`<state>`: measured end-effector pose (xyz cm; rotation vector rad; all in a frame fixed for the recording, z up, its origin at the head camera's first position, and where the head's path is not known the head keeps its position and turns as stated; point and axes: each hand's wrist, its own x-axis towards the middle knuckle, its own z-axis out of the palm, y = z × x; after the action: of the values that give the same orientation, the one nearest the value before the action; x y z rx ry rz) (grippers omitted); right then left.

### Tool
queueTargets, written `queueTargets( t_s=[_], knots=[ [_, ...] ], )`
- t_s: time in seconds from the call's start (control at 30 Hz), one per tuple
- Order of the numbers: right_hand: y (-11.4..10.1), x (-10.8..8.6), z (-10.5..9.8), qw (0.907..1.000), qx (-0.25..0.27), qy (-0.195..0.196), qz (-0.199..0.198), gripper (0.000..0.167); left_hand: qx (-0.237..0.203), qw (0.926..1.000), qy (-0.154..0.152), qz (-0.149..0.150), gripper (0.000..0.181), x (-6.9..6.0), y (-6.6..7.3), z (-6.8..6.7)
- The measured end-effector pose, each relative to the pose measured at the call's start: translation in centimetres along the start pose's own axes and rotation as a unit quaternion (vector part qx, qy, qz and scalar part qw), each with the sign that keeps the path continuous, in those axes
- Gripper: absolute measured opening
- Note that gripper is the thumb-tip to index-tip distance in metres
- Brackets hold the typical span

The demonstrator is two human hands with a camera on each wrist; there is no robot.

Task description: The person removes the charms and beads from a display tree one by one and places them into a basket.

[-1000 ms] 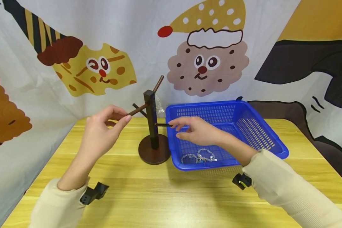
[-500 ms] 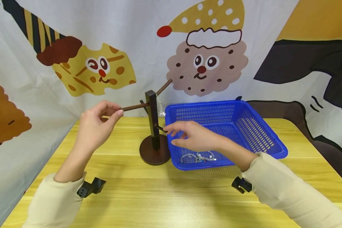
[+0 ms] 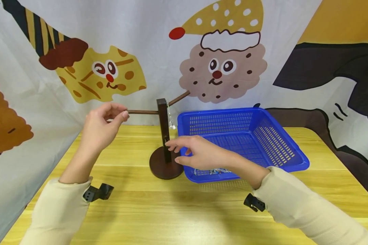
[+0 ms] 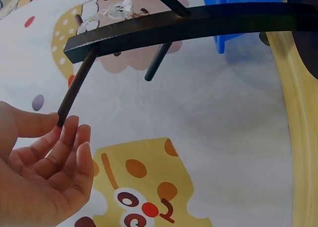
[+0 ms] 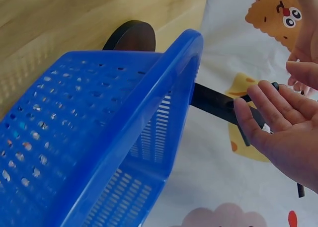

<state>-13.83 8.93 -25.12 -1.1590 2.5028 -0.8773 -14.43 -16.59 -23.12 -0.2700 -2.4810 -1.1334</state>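
Note:
A dark brown wooden jewelry stand (image 3: 163, 126) has a square post, a round base and several thin pegs. My left hand (image 3: 102, 124) pinches the tip of its upper left peg (image 4: 78, 85) between thumb and fingers. On the upper right peg (image 3: 179, 97) hangs a clear beaded bracelet (image 3: 170, 119). My right hand (image 3: 199, 151) is at the lower post, its fingers fairly straight beside the lower peg (image 5: 243, 98); whether they touch it is hard to tell. More beaded bracelets (image 3: 219, 171) lie in the blue basket (image 3: 294, 149), partly hidden by my right hand and forearm.
The basket stands right of the stand, its near left corner close to the round base (image 3: 159, 166). Both rest on a wood-grain table (image 3: 171, 211). A white cloth (image 3: 153, 20) printed with cartoon figures hangs behind.
The stand has turned: its upper left peg now points straight left and the upper right one swings further right. My left hand moved left and up with its peg; my right hand moved left and down.

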Motion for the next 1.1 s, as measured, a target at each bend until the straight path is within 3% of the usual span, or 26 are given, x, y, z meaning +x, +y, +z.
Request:
queueTargets(
  t_s=[0.23, 0.4, 1.1],
  knots=[
    [-0.8, 0.6, 0.5, 0.9999, 0.004, -0.011, 0.003, 0.047, -0.002, 0.9999, -0.001, -0.013, 0.025, 0.7, -0.4, 0.2],
    [-1.0, 1.1, 0.8, 0.9997, 0.005, -0.018, -0.018, 0.046, -0.003, 0.9997, -0.005, -0.024, 0.026, 1.1, -0.6, 0.4],
    [-0.9, 1.1, 1.0, 0.9995, -0.001, -0.021, -0.023, 0.047, 0.003, 0.9997, -0.015, -0.018, 0.025, 1.8, -0.7, 0.4]
  ],
)
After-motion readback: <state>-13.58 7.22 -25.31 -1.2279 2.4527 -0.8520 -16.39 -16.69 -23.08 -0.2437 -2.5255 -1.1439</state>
